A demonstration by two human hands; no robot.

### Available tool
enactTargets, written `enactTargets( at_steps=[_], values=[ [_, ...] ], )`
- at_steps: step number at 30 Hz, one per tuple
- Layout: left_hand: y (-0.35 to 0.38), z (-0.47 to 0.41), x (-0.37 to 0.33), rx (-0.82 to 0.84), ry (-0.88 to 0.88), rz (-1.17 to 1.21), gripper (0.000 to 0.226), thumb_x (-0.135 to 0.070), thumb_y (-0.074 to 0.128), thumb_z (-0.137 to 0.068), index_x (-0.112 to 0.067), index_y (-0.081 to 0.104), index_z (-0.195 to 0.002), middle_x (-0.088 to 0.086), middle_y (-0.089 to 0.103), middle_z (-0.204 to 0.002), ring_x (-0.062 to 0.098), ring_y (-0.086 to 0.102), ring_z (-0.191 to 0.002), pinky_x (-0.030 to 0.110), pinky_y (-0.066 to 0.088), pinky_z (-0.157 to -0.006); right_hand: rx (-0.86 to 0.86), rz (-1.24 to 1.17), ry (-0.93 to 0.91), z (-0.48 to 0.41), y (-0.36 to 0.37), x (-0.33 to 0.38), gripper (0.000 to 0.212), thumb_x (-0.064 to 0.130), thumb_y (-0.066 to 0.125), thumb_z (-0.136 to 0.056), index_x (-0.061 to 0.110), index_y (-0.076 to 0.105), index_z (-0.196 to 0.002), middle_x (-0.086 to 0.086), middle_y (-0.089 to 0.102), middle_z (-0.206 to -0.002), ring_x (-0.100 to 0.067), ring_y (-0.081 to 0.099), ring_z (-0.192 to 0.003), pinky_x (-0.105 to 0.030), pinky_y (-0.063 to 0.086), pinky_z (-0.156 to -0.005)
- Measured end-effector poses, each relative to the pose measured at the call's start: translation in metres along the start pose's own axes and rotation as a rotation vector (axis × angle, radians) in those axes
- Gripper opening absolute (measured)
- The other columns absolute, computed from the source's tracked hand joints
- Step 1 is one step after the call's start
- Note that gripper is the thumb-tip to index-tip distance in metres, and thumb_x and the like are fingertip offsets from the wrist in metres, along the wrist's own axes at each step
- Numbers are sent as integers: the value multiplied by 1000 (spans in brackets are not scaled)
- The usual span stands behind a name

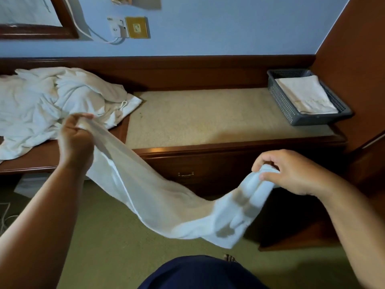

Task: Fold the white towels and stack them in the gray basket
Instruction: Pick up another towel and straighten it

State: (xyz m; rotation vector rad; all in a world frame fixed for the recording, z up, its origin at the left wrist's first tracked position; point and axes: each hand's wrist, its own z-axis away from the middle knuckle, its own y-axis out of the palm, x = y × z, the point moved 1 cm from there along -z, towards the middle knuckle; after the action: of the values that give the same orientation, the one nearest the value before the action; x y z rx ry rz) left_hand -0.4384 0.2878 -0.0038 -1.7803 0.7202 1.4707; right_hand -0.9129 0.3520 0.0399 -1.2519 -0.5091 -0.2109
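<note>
Left hand [76, 138] was at 9 o'clock, fingers curled tight round one end of a white towel [166, 197], gripping it above the front edge of the surface [208, 117]. Right hand [289, 172] was at 3 o'clock, lower and nearer the body, thumb and fingertips pinching the bunched other end. The towel hung between both hands in a sagging diagonal band, clear of the surface, out over the green carpet floor [108, 236]. Its lower edge drooped towards 6 o'clock. It was not folded yet.

The pile of unfolded towels [52, 105] lay crumpled at 10 o'clock on the left part of the surface, just behind the left hand. Whether it touched the held towel I could not tell.

The gray basket [280, 99] sat at 2 o'clock on the far right end of the surface, against the wooden side panel. One folded towel [306, 94] lay flat inside it.

A drawer handle [186, 174] showed below the surface edge, behind the held towel's middle. Wall sockets [129, 27] with a white cable were at 11 o'clock on the blue wall.
</note>
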Motion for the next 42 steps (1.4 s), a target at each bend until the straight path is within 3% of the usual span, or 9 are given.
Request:
enactTargets(
  at_steps=[4,10,15,18,24,28,34,38,42],
  values=[
    [49,61,-33,435,64,165,57,13,25,-79,-24,67,-88,15,71,-109,47,66,-100,51,57,-61,-91,-211,-269,0,1,43,25,12,73,-89,36,72,-94,18,70,-101,-3,66,-100,-28,51,-90],
    [102,156,-60,873,40,221,35,0,36,-66,-8,66,-83,0,68,-74,13,60,-66,22,46,-58,-329,-442,-351,-21,13,101,29,7,77,-85,35,74,-93,18,74,-88,1,69,-82,-12,49,-70],
    [94,150,-54,752,3,238,24,-4,38,-71,-11,60,-65,0,56,-59,10,51,-55,21,42,-52,-437,-407,-201,-32,32,108,18,14,80,-83,29,78,-91,18,68,-68,-4,63,-62,-14,46,-52],
    [87,138,-54,615,-7,220,18,-4,36,-68,-10,51,-60,4,46,-55,11,41,-50,22,34,-48,-286,-443,-155,-34,49,112,1,31,75,-89,31,77,-90,10,73,-79,-19,69,-72,-37,58,-63],
    [82,132,-51,486,-72,338,32,8,28,-71,-14,50,-61,6,43,-61,22,38,-61,31,32,-58,-244,-779,-98,-30,51,109,2,24,78,-87,23,77,-88,3,75,-88,-18,71,-88,-39,56,-81],
    [79,142,-55,470,-75,495,37,16,27,-74,-13,49,-65,3,45,-65,13,40,-62,25,34,-58,-275,-719,-133,-16,59,95,9,24,84,-79,29,78,-81,10,67,-104,-5,63,-104,-23,48,-92],
    [76,163,-73,642,-56,690,23,2,37,-69,-16,51,-64,5,44,-67,13,39,-62,21,34,-56,-100,-1197,-76,-11,83,77,12,30,81,-77,18,77,-78,-5,74,-93,-15,71,-82,-25,54,-63],
    [73,164,-72,773,-28,684,24,2,37,-72,-14,55,-66,7,45,-67,18,39,-63,30,30,-60,-306,-1304,-148,-15,79,76,17,38,82,-78,22,77,-83,-4,73,-81,-15,66,-74,-27,53,-64],
    [57,156,-53,1035,-130,497,37,4,40,-72,-5,60,-102,25,56,-100,36,47,-81,39,36,-67,-433,-891,-264,-8,58,77,6,20,67,-87,25,70,-86,-2,70,-79,-9,64,-76,-25,50,-68]
  ],
)
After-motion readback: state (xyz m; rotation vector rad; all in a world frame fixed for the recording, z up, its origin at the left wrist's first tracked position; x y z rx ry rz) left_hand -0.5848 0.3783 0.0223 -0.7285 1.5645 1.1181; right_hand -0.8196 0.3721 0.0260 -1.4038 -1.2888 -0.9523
